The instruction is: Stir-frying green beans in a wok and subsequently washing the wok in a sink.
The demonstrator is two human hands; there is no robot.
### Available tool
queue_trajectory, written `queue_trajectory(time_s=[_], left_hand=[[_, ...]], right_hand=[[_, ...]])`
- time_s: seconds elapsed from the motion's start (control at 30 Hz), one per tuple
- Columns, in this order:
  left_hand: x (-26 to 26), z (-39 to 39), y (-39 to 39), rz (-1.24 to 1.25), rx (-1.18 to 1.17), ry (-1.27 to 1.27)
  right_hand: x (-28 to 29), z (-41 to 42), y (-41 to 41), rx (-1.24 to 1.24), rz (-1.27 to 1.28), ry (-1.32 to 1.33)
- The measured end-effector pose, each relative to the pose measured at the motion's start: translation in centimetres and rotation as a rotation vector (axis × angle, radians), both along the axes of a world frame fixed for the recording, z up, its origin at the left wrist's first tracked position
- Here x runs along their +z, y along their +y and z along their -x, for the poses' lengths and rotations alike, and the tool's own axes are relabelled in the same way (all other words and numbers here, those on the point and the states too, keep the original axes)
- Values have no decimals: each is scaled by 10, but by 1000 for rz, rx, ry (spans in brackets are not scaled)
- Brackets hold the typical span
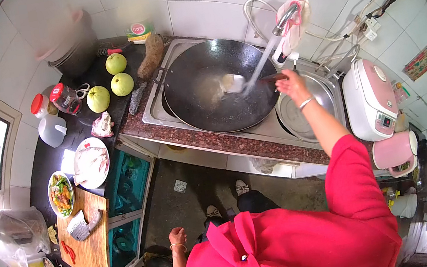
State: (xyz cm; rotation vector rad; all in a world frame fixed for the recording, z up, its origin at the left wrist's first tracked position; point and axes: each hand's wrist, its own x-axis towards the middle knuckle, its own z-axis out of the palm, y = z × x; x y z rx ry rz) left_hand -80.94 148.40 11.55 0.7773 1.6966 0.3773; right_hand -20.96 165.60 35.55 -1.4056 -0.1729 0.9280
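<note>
Water runs from the metal faucet (285, 21) into a large black wok (210, 113) set over the sink. A metal-headed spatula (233, 83) reaches into cloudy water in the wok. Its dark reddish handle crosses the wok's right rim, where my right hand (293, 85) has its fingers on it in what looks like a loose hold. Down at my side, away from the counter, hangs my left hand (178, 236), its fingers curled with nothing visible in them.
The second sink basin (326, 96) holds a round metal pan or lid. Right of it stand a rice cooker (369, 97) and a pink pitcher (394, 154). Leftward are green fruits (98, 99), a plate of pale food (91, 162) and a cutting board (94, 250) bearing a cleaver (80, 227).
</note>
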Motion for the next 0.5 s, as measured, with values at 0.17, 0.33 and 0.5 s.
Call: queue_trajectory(time_s=[0.17, 0.33, 0.5], left_hand=[[-1, 5, 2, -40, 26, 6], [-8, 12, -6, -30, 54, -36], [-9, 14, -10, -9, 27, -30]], right_hand=[[-53, 48, 37, -114, -236, 332], [-51, 59, 38, -50, -278, 401], [-43, 43, 11, 100, -217, 446]])
